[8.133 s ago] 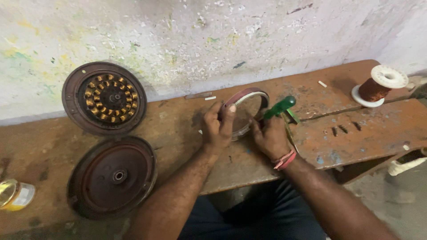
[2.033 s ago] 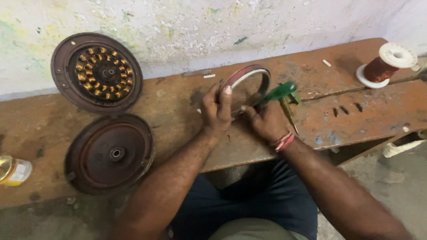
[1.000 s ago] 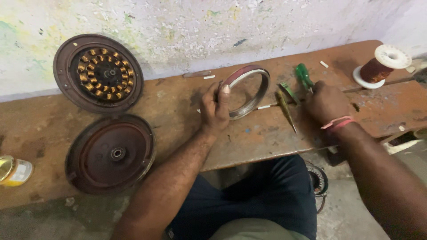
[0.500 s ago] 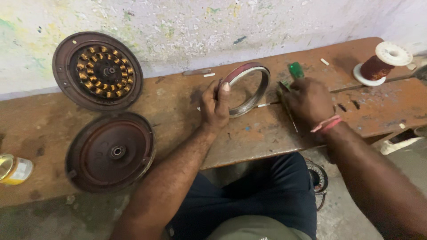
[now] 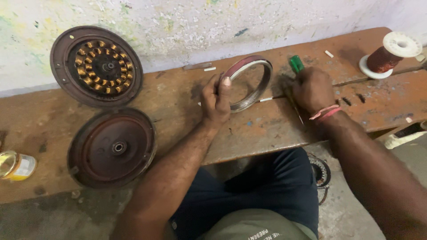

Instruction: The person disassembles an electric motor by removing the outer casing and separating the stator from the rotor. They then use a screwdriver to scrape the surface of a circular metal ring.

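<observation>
**Ring held on edge, right hand at the tools**

On the desk (image 5: pixel 267 133), near its middle, the left hand (image 5: pixel 215 100) props a metal ring (image 5: pixel 249 84) up on edge, fingers (image 5: pixel 226 86) closed narrowly over the rim with the thumb on top. Two seconds ago both hands worked at this ring, the right one pressing a green-handled screwdriver against it. Now the right hand (image 5: pixel 311 89) has drawn away to the right and lies curled over the screwdriver (image 5: pixel 296 64) and a thin tool beside it on the desk; whether its fingers grip the handle or only rest on it I cannot tell. My judgement is that work on the ring has paused while tools are swapped or set down.

Left of the ring, a wound stator in its housing (image 5: pixel 95 66) leans on the far wall, and a round cover (image 5: pixel 113 149) lies nearer. A copper wire spool (image 5: pixel 391 55) stands far right; a small tin (image 5: pixel 15 165) sits at the left edge.
</observation>
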